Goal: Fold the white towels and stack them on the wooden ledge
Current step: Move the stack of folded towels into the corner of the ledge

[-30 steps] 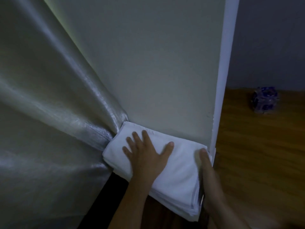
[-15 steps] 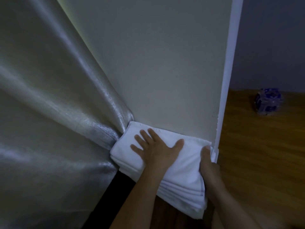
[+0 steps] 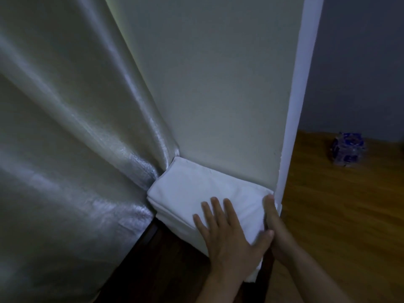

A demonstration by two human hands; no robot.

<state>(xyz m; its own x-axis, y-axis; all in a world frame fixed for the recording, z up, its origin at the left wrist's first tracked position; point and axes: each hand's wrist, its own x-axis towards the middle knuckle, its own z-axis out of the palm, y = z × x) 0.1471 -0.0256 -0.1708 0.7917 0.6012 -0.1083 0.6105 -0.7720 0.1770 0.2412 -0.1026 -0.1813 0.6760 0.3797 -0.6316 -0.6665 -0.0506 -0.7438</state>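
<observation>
The left hand [image 3: 227, 241] lay flat with fingers spread on the stack of white towels [image 3: 196, 193], the right hand [image 3: 273, 228] pressed straight-fingered against its right side, the stack tucked against the wall [image 3: 218, 95] beside the curtain [image 3: 76, 127] on the wooden ledge [image 3: 166, 265].

I have one view only, from the head camera: it looks forward and down, close over the wooden ledge [image 3: 166, 265] where it meets the wall [image 3: 218, 95], wide enough to catch the curtain [image 3: 65, 149] and floor [image 3: 338, 215].
</observation>
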